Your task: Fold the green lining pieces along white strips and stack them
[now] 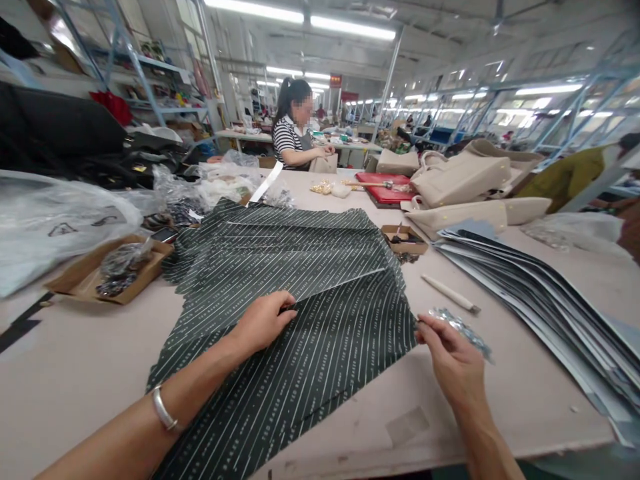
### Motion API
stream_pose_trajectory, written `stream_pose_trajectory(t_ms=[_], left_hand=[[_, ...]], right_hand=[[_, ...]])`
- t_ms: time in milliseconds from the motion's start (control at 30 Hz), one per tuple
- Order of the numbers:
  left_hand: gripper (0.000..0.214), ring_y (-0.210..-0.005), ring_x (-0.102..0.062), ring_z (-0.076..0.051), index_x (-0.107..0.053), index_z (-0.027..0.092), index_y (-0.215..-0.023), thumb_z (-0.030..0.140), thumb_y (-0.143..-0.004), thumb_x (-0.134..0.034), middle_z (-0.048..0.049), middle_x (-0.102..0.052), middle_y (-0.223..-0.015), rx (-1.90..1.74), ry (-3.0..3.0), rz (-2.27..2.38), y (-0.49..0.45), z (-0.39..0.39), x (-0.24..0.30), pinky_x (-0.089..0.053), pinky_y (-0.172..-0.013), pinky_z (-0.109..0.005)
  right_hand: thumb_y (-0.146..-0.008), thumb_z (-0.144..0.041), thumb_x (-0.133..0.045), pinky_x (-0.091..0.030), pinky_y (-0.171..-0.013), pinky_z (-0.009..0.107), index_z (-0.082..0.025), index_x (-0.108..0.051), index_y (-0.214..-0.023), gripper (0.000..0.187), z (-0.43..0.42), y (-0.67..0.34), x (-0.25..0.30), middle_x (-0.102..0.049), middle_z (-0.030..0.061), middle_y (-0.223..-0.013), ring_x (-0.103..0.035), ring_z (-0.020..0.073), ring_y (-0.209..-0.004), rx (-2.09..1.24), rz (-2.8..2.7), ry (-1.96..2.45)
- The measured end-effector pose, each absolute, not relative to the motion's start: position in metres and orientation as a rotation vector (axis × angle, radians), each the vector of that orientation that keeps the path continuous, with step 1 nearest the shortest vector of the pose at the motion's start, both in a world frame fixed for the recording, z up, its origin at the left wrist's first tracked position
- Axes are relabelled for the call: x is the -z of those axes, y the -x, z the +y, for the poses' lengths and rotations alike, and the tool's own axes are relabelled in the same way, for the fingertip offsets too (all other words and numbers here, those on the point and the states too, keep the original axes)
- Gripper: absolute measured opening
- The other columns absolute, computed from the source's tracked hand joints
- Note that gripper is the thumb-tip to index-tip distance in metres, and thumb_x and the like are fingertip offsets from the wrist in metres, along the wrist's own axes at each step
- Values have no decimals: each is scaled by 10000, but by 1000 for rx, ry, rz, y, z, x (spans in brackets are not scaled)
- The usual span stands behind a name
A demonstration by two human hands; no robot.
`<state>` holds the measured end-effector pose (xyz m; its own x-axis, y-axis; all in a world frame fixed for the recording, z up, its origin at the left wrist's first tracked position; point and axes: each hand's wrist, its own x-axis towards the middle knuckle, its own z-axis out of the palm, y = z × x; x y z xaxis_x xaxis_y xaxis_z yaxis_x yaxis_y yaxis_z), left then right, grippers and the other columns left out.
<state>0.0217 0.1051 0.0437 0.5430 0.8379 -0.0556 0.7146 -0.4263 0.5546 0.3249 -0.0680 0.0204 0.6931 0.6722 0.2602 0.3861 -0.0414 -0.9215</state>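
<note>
A dark green fabric sheet (345, 327) with white diagonal stripes and small printed lettering lies across the table in front of me, on top of more pieces of the same cloth (300, 233). My left hand (265, 321) pinches a white-edged fold near the middle of the sheet; a metal bangle sits on that wrist. At the sheet's right edge, my right hand (453, 353) grips the cloth between thumb and fingers. Close to the right hand are a heap of small shiny metal pieces (463, 328) and a pale stick-like tool (450, 294).
Curved dark and white panels (530, 300) are stacked at the right, below beige bags (460, 177). A cardboard tray (75, 283) with bagged parts stands left, a small box (403, 238) beyond the cloth. A person in a striped shirt (290, 139) works across the table.
</note>
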Motion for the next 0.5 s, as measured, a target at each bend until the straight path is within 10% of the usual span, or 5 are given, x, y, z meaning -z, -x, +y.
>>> stream_pose_trajectory(t_ms=[500], left_hand=[[93, -567, -447, -126, -644, 212, -676, 302, -657, -644, 59, -522, -586, 352, -1946, 753, -53, 82, -63, -259, -531, -267]], right_hand=[[-845, -344, -684, -491, -593, 255, -194, -717, -858, 154, -64, -218, -18, -667, -15, -678, -599, 133, -616, -1013, -1028, 1493]])
